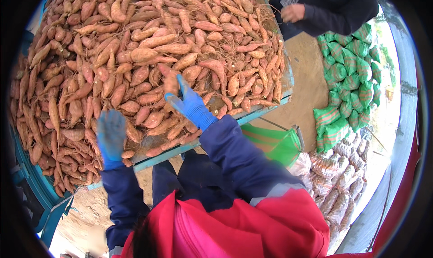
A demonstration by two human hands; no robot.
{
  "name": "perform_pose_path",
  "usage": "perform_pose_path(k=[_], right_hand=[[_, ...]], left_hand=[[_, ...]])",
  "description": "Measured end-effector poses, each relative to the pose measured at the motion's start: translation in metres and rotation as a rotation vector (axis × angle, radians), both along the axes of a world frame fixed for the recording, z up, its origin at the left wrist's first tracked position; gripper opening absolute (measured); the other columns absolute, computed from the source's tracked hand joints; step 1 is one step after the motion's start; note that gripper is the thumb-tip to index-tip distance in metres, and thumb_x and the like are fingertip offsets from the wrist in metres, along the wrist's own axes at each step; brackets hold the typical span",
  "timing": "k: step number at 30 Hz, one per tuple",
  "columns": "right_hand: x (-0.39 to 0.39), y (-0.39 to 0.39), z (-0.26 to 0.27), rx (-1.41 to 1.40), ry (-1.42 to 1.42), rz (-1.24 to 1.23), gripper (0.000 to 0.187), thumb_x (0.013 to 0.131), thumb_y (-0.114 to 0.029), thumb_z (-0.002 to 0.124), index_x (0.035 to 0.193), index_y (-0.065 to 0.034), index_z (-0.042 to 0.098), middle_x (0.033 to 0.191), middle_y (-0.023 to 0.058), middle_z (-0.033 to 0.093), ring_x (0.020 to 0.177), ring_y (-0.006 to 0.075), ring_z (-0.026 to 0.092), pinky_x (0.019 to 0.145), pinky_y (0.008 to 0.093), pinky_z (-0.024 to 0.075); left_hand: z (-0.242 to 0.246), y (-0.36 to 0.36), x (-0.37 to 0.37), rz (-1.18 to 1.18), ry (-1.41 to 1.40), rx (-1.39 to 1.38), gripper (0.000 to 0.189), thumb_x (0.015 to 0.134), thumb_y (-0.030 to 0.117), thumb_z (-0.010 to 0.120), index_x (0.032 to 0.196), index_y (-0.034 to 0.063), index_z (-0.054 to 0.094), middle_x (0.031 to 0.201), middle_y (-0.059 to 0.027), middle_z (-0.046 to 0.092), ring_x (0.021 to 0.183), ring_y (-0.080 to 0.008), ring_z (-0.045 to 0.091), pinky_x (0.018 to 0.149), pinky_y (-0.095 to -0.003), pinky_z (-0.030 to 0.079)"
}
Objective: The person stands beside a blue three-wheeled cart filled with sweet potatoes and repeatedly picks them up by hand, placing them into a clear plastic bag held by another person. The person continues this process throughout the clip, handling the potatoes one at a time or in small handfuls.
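A large heap of sweet potatoes (135, 51), many with thin roots, covers a blue-edged metal bed (169, 155) in front of me. My right hand (184, 99), in a blue work glove, grips a sweet potato (171, 82) between thumb and fingers above the heap. My left hand (111, 131), gloved the same way, is blurred over the near part of the heap, fingers pointing away from me; whether it touches the roots below cannot be told, and nothing shows in it.
A green striped woven sack (270, 141) hangs at a metal frame by the bed's near right edge. Filled green sacks (350, 65) are stacked at right, with filled clear bags (338, 183) nearer. A co-worker's hand (293, 13) is beyond the bed's right side.
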State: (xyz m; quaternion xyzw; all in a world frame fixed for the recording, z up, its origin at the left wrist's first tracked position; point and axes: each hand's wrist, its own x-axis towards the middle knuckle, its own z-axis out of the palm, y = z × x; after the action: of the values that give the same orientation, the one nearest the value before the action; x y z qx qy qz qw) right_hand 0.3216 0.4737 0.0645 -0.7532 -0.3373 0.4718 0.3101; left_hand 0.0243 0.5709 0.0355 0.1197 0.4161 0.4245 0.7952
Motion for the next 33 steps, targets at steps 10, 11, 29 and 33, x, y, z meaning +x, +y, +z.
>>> perform_pose_path(k=[10, 11, 29, 33], right_hand=[[0.169, 0.001, -0.06, -0.106, -0.867, 0.079, 0.057, 0.082, -0.032, 0.066, 0.135, -0.0123, 0.056, 0.128, 0.0189, 0.059, 0.114, 0.0371, 0.058, 0.098, 0.0463, 0.0475], [0.173, 0.002, -0.057, 0.013, -0.725, -0.024, 0.056, 0.082, -0.03, 0.067, 0.135, -0.0128, 0.056, 0.127, 0.0178, 0.059, 0.114, 0.0369, 0.058, 0.098, 0.0466, 0.0475], [-0.03, -0.054, -0.021, 0.266, -0.427, 0.826, 0.021, 0.086, -0.023, 0.064, 0.106, -0.0161, 0.068, 0.08, 0.0111, 0.068, 0.075, 0.0344, 0.067, 0.064, 0.0452, 0.0518], [0.027, -0.037, 0.005, 0.17, -0.752, 0.991, 0.021, 0.086, -0.016, 0.06, 0.106, -0.0188, 0.068, 0.082, 0.0091, 0.068, 0.075, 0.0289, 0.068, 0.066, 0.0424, 0.0507]], left_hand=[[-0.017, -0.068, 0.054, -0.383, 0.056, 0.021, 0.067, 0.098, 0.035, 0.06, 0.151, 0.0063, 0.031, 0.146, -0.0151, 0.046, 0.134, -0.0295, 0.046, 0.114, -0.0424, 0.036], [-0.01, -0.075, 0.061, -0.456, 0.068, 0.063, 0.067, 0.098, 0.035, 0.06, 0.151, 0.0059, 0.031, 0.145, -0.0146, 0.047, 0.134, -0.0294, 0.046, 0.114, -0.0421, 0.035], [0.05, -0.051, 0.131, -0.496, 0.011, 0.111, 0.057, 0.095, 0.041, 0.063, 0.132, 0.0004, 0.048, 0.112, -0.0157, 0.064, 0.102, -0.0267, 0.064, 0.094, -0.043, 0.051], [0.037, -0.031, 0.118, -0.54, 0.347, 0.262, 0.053, 0.095, 0.041, 0.063, 0.124, -0.0012, 0.052, 0.108, -0.0147, 0.066, 0.099, -0.0236, 0.065, 0.091, -0.0396, 0.052]])
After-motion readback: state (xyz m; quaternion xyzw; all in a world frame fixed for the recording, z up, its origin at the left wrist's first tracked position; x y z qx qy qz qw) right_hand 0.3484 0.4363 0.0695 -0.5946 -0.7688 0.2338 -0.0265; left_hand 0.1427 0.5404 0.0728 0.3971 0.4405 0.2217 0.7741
